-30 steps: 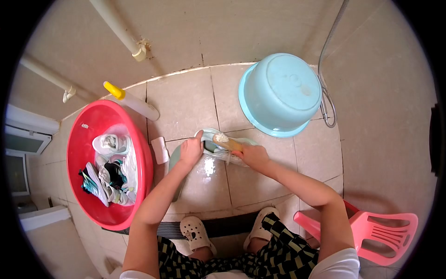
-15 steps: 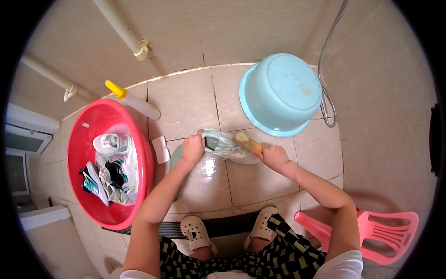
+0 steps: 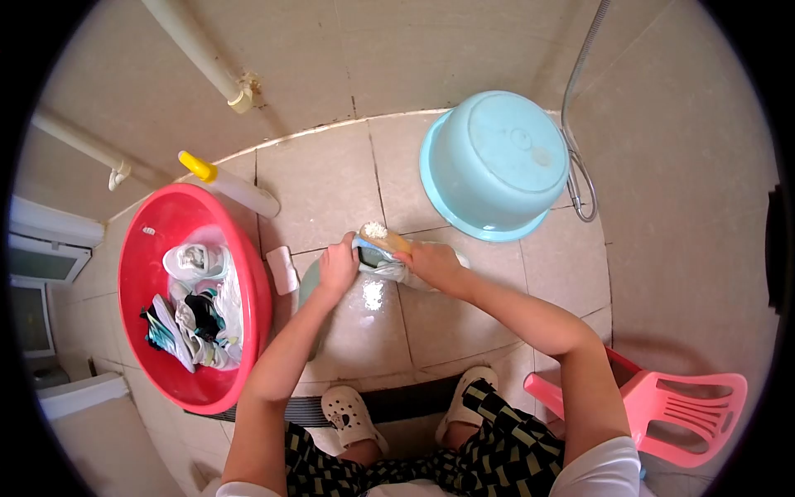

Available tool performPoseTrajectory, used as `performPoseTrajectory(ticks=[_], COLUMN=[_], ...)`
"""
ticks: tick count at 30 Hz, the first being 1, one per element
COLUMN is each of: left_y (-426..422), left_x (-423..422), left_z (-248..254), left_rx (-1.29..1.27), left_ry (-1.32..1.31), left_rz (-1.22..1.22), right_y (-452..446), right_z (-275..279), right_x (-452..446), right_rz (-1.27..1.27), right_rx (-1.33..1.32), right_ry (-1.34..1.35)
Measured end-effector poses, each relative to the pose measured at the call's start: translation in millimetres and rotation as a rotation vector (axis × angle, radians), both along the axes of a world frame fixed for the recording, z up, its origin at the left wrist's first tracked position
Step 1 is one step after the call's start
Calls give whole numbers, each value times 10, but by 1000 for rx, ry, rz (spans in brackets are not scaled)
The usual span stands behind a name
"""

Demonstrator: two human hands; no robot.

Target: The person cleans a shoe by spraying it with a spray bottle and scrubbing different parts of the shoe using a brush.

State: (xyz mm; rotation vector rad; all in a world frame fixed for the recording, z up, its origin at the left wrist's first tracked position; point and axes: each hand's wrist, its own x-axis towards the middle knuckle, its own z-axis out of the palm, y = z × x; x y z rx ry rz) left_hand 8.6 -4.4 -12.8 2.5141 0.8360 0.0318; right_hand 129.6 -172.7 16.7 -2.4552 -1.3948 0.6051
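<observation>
A light grey-white shoe lies low over the tiled floor, between my two hands. My left hand grips its heel end at the left, fingers wrapped round the edge. In my right hand is a wooden brush with pale bristles facing up; its head is over the shoe's opening near my left hand. My right hand and forearm cover part of the shoe's front.
A red basin holding several wet shoes stands at the left, beside a yellow-capped bottle and a small pale bar-shaped object. An upturned blue basin, a shower hose and a pink chair are on the right.
The brush first slid right toward the shoe's front, then came back left to the heel end with my right hand. My left hand has stayed on the heel.
</observation>
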Motion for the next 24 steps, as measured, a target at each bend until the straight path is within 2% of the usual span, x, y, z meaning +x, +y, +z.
performPoseTrajectory(ticks=[2,5,14,16,24], left_y=[-3,5,-18,-22,-15], left_x=[9,24,89,103,113], left_z=[12,17,34,29,102], left_rx=[-8,-15,-2,10,34], left_ry=[-2,-1,-1,7,13], left_rz=[0,3,-1,-9,-31], right_y=[-17,-103,-660,-849,-1071], right_z=[96,146,-61,-175,-186], right_x=[20,45,190,183,142], right_rz=[19,-14,-102,-99,-83], right_rx=[-52,25,-218,-104,-31], right_ry=[4,52,-41,-194,-232])
